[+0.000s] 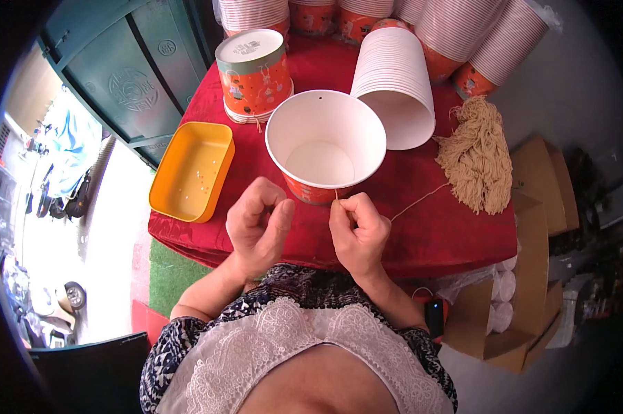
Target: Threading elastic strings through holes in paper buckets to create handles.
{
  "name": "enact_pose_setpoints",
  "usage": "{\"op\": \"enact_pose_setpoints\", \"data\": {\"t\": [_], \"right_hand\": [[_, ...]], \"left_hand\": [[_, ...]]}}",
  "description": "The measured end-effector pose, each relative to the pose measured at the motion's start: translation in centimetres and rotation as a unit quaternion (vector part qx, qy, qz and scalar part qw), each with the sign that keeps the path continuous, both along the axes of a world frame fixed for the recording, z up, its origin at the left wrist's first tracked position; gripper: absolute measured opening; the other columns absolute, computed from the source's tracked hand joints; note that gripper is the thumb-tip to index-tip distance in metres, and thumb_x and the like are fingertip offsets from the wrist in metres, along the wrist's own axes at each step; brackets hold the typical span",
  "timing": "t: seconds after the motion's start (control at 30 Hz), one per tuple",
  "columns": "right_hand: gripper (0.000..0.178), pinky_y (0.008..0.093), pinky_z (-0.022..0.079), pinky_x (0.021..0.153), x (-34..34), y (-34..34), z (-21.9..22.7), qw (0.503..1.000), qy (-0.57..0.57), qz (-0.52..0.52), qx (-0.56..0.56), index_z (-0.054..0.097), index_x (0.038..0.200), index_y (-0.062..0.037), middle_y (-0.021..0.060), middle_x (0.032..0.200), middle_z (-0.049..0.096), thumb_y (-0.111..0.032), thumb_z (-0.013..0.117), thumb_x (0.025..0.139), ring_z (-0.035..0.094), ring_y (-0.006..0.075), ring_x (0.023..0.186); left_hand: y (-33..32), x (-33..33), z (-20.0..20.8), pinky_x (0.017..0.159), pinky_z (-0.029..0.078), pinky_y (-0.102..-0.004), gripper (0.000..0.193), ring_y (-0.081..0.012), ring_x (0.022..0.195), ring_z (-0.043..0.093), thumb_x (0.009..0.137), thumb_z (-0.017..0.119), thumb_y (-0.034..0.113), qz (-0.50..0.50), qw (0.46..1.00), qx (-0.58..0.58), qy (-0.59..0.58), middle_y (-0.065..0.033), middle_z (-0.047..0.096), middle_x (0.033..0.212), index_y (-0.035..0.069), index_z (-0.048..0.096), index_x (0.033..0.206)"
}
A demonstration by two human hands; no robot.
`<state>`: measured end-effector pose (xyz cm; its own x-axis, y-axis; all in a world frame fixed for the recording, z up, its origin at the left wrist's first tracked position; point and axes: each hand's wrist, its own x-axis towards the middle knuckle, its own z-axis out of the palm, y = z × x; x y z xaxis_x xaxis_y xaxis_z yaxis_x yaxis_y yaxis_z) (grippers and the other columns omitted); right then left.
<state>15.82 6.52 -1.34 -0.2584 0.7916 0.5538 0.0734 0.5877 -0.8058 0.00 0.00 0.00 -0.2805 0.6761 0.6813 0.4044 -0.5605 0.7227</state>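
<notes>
A paper bucket [353,131], white inside with a printed orange-red outside, stands upright at the near side of the table. Its far wall has a small dark hole just under the rim. My right hand [358,231] pinches a beige string [422,200] at the bucket's near side; a short end sticks up between thumb and forefinger. From that hand the string runs right to a thick hank of yarn [478,155]. Left of the bucket, my left hand [258,224] is raised with fingers curled and thumb close to them; whether anything is in it is hidden.
On the red tablecloth [422,241], a yellow tray [187,183] with small white and orange bits lies left. Behind it are upturned buckets [255,83], string hanging from their rim. A nested bucket stack [394,83] lies tilted; more stand behind. Cardboard boxes [498,331] sit right.
</notes>
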Motion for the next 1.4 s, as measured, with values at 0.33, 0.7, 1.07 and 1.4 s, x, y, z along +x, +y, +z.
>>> {"op": "enact_pose_setpoints", "data": {"t": [0.33,0.7,1.07,1.4], "right_hand": [[0.010,0.0317,0.047,0.051,-1.3,1.3,0.1,0.999,0.019,-0.028,0.014,0.056,0.081,-0.0003,0.0136,0.065,0.061,0.002,0.065,0.083,0.064,0.0214,0.055],[0.006,0.0231,0.036,0.047,-1.1,1.4,0.0,0.999,0.037,-0.034,0.010,0.060,0.082,-0.0001,-0.0008,0.057,0.051,0.002,0.065,0.085,0.043,0.0022,0.053],[0.034,0.0211,0.023,0.043,1.8,1.2,-0.3,0.925,0.118,0.179,-0.313,0.065,0.089,0.0004,-0.0014,0.063,0.054,-0.031,0.055,0.097,0.031,0.0016,0.049],[0.033,0.0233,0.021,0.038,4.9,1.6,2.2,0.882,0.066,0.214,-0.414,0.063,0.066,-0.0019,-0.0057,0.049,0.045,-0.018,0.053,0.093,0.034,0.0024,0.040]], "left_hand": [[7.5,-2.9,9.1,0.092,0.044,-0.0426,0.019,-0.0319,0.107,0.052,0.086,0.056,0.000,-0.119,0.895,-0.101,0.418,-0.0144,0.059,0.102,-0.001,0.062,0.104],[10.3,-2.6,9.2,0.070,0.045,-0.0424,0.029,-0.0347,0.072,0.060,0.094,0.054,0.022,-0.342,0.794,-0.318,0.388,-0.0191,0.061,0.073,-0.003,0.062,0.082],[7.2,-1.1,7.7,0.069,0.046,-0.0435,0.014,-0.0393,0.076,0.059,0.089,0.057,0.012,-0.247,0.831,-0.290,0.406,-0.0209,0.060,0.077,-0.001,0.058,0.083],[4.2,1.9,5.8,0.072,0.048,-0.0456,0.012,-0.0371,0.079,0.060,0.084,0.059,0.009,-0.167,0.847,-0.213,0.459,-0.0175,0.061,0.081,0.000,0.057,0.076]]}}
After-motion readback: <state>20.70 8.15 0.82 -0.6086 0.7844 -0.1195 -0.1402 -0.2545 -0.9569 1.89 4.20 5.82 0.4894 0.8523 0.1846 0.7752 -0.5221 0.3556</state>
